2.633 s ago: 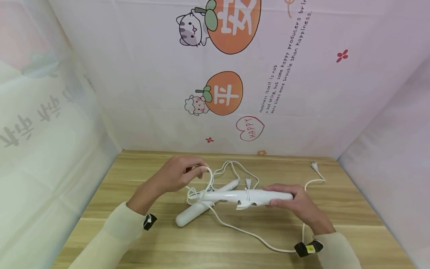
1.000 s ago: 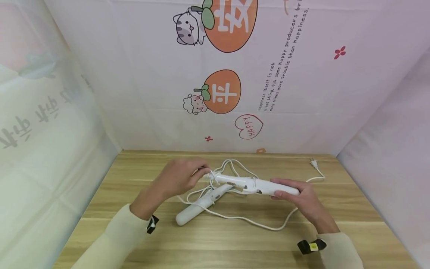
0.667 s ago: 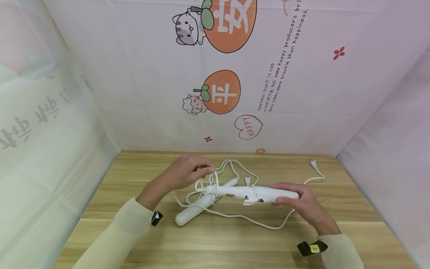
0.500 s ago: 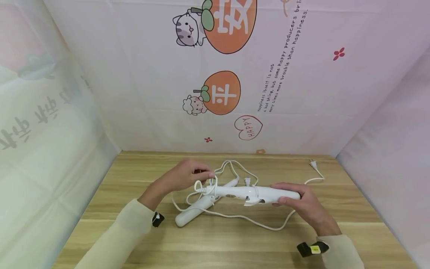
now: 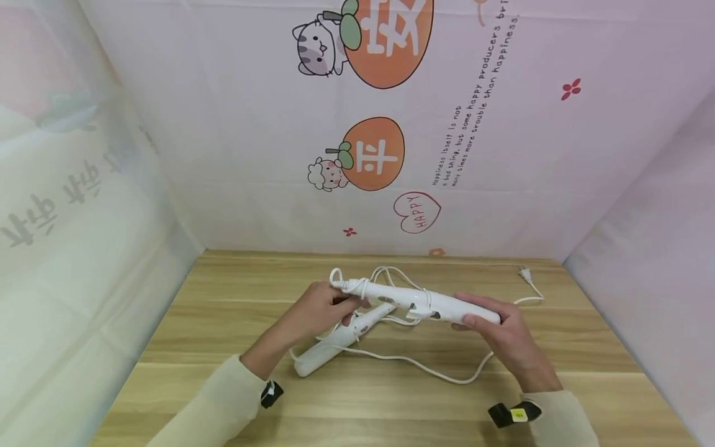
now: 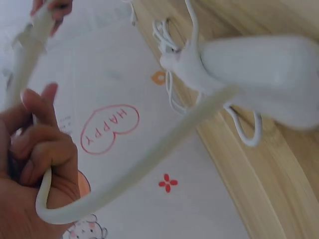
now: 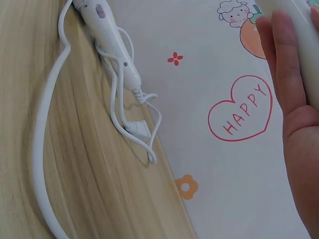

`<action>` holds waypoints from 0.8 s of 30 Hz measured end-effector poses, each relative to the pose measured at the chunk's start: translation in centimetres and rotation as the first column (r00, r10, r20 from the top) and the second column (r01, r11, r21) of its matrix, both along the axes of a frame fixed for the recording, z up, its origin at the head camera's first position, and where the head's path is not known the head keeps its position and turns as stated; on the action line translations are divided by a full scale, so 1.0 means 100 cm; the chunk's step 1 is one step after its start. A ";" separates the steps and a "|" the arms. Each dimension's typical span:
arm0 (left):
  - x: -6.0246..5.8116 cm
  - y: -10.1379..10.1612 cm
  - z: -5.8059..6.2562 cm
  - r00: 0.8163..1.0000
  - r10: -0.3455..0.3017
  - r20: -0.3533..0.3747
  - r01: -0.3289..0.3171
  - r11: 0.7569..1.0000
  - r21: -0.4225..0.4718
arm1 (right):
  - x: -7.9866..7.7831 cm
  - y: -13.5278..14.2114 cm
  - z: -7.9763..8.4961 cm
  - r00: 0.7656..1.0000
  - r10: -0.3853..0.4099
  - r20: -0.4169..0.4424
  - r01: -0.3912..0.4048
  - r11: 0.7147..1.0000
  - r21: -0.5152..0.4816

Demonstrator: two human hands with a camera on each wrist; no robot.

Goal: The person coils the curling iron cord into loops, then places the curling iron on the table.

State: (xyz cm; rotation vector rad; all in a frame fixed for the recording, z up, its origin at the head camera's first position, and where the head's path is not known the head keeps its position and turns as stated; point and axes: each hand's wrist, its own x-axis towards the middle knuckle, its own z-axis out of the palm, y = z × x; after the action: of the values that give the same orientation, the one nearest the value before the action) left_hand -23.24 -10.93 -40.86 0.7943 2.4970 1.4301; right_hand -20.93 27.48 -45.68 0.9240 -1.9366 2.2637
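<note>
My right hand [image 5: 503, 332] grips the thick end of a white hair curling iron [image 5: 399, 298], lifted above the table and slanting up to the left. White cord is wrapped round its narrow end, beside the ribbed cord sleeve. My left hand [image 5: 315, 316] is just under that end. In the left wrist view, its curled fingers hold the white cord [image 6: 124, 181]. A second white curling iron [image 5: 326, 354] lies diagonally on the table below, partly hidden by the left hand. The right wrist view shows its button side and bundled cord [image 7: 114, 94].
The wooden table [image 5: 357, 410] is closed in by printed cloth walls [image 5: 268, 205]. A white plug [image 5: 525, 275] lies at the back right. Loose cord [image 5: 424, 371] loops across the table in front of the lying iron.
The held iron's cord end has risen and tilted upward. My left hand has moved right, from above that end to beneath it. The lying iron has stayed in place.
</note>
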 end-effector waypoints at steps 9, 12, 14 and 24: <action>0.020 0.015 0.003 0.991 0.132 -0.036 -0.132 0.991 -0.013 | -0.001 -0.008 0.005 0.971 -0.230 0.063 0.226 0.972 0.070; 0.026 0.017 0.003 0.990 0.142 -0.006 -0.142 0.990 0.024 | -0.002 -0.006 0.006 0.944 -0.311 0.109 0.303 0.949 0.087; 0.030 0.018 0.003 0.990 0.139 -0.010 -0.138 0.990 0.029 | -0.002 -0.005 0.005 0.930 -0.344 0.131 0.334 0.938 0.093; 0.033 0.011 0.019 0.922 0.089 -0.376 -0.164 0.971 -0.172 | 0.002 -0.004 0.006 0.918 -0.371 0.139 0.335 0.914 0.227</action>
State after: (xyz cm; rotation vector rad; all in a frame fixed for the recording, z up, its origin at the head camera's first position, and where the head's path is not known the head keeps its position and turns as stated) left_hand -19.93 -9.80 -38.96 0.9479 2.9655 1.1206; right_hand -20.70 27.11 -45.06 0.3390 -2.2201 2.0301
